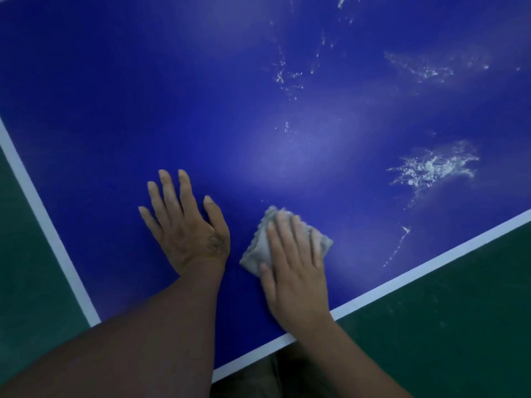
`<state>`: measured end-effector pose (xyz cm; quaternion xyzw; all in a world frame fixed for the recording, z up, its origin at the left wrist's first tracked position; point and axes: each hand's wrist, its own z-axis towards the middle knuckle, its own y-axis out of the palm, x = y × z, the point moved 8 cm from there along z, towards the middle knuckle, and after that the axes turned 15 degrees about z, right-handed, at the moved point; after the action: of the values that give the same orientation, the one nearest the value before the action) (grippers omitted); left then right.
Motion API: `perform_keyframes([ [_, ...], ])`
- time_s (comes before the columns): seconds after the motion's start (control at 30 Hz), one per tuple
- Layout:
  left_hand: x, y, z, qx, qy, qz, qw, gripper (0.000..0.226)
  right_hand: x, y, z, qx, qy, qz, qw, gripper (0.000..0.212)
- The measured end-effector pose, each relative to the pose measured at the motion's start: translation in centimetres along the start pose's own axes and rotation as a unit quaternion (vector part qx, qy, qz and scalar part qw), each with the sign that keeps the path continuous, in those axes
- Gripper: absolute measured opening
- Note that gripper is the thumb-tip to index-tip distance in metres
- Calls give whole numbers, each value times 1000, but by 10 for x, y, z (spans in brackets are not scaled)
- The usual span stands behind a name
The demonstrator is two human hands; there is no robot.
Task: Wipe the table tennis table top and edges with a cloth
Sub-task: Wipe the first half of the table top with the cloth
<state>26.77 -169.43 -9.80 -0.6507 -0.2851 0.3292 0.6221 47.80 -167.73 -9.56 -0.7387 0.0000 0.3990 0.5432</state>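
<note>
I see my right hand pressing flat fingers on the grey cloth, lower centre of the table. My left hand lies beside it, fingers spread, holding nothing.

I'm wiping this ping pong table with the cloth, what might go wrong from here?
The cloth under your right hand is small and folded, so pushing it through the big white smear may spread it rather than lift it. Your left hand rests flat on the blue top and may leave prints. The thin streak beside the white edge line looks easy to miss.
</note>
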Motion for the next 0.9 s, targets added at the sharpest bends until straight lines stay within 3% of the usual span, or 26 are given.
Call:
perform_keyframes([
  [0.1,-1,0,0,1,-2,-3,1000,63,-12,9,14,-67,-115,-6,991,73],
  [0.2,-1,2,1,-10,-1,-1,1000,64,1,-11,67,-56,-163,-20,985,65],
  [0.27,-1,2,1,-16,-5,3,1000,64,23,-38,111,7,-108,-45,993,61],
  [0.33,-1,1,1,-22,-5,1,1000,65,52,-66,142,55,8,-54,997,63],
  [0.43,0,0,1,-30,-3,-5,1000,65,62,-78,138,77,130,-22,988,68],
  [0.5,-1,0,1,-29,-5,-10,1000,65,38,-66,109,81,107,-16,991,68],
  [0.6,1,-1,2,-24,-3,-18,1000,65,-12,-26,66,11,-14,20,1000,70],
  [0.73,0,-1,1,-21,-5,-19,1000,64,-22,-20,104,-20,-116,-25,993,61],
  [0.8,0,-1,0,-15,-4,-25,1000,63,2,-40,142,28,-80,-47,995,57],
  [0.9,-2,2,0,-18,-5,-22,1000,64,52,-80,176,95,61,-59,992,61],
])
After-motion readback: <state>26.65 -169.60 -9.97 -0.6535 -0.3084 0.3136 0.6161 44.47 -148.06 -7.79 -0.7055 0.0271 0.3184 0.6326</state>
